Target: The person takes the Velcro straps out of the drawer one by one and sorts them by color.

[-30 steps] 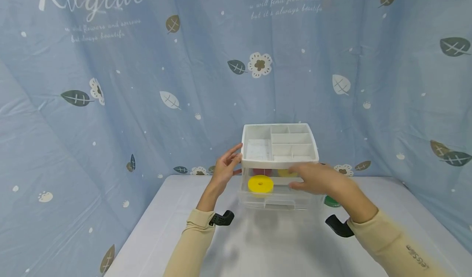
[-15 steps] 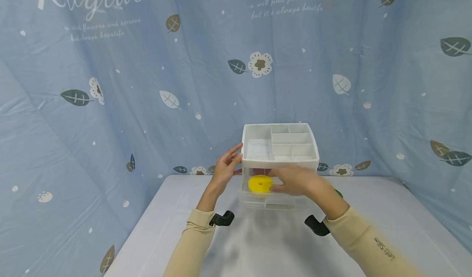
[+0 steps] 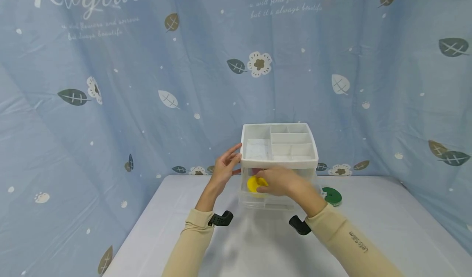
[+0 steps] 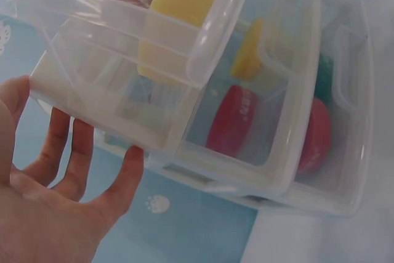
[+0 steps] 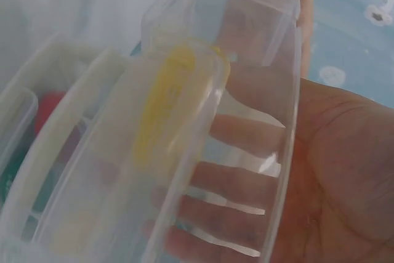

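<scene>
A small drawer organiser with a white top tray stands at the back of the table. Its clear top drawer is pulled out. Inside lies a yellow disc with a small centre hole. My right hand reaches over the drawer front, thumb and fingers at the disc and partly covering it. In the right wrist view its fingers look fairly straight and spread through the clear plastic; contact with the disc is unclear. My left hand rests its fingertips against the organiser's left side.
A green disc lies to the organiser's right. Lower drawers hold red discs and a smaller-looking yellow one. A blue patterned curtain hangs behind the white table.
My right hand has moved left over the drawer to the yellow disc, uncovering the green disc. My left hand has stayed at the organiser's side.
</scene>
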The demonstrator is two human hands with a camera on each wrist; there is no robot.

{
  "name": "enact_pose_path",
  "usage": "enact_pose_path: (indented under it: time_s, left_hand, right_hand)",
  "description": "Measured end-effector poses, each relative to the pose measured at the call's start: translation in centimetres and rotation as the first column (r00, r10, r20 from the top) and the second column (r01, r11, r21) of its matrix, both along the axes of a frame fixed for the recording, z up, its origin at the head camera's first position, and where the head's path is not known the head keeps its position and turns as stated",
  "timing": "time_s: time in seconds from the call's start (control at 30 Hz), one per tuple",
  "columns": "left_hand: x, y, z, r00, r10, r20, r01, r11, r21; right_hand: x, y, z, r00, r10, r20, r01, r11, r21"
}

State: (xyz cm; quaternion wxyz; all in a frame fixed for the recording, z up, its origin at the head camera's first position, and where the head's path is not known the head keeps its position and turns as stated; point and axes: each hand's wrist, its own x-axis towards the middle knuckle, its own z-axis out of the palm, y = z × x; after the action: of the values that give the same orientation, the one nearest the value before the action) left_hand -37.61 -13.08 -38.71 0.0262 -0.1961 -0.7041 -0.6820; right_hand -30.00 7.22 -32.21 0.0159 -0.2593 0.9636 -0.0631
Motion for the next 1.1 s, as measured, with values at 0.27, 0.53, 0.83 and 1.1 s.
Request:
enact_pose_path:
  time_s: [0.27, 0.53, 0.83, 1.1]
  left_hand:
    - [-0.2, 0.0, -0.1, 1.0, -0.015, -0.001, 0.015, 1.0, 0.004]
    - [-0.2, -0.2, -0.1, 1.0, -0.024, -0.01, 0.024, 1.0, 0.006]
    - [0.5, -0.5, 0.9, 0.999, -0.041, 0.033, 0.041, 0.999, 0.014]
    - [1.2, 0.0, 1.5, 0.998, -0.048, 0.038, 0.048, 0.999, 0.015]
  right_hand:
    - [-0.6, -1.2, -0.2, 0.998, 0.06, -0.016, -0.06, 0.998, 0.012]
    - [-0.9, -1.7, -0.4, 0.999, 0.047, 0.007, -0.047, 0.999, 0.005]
    - [-1.3, -2.1, -0.6, 0.999, 0.039, 0.005, -0.039, 0.999, -0.036]
    - [-1.4, -2.0, -0.8, 1.0, 0.012, 0.015, -0.011, 0.999, -0.049]
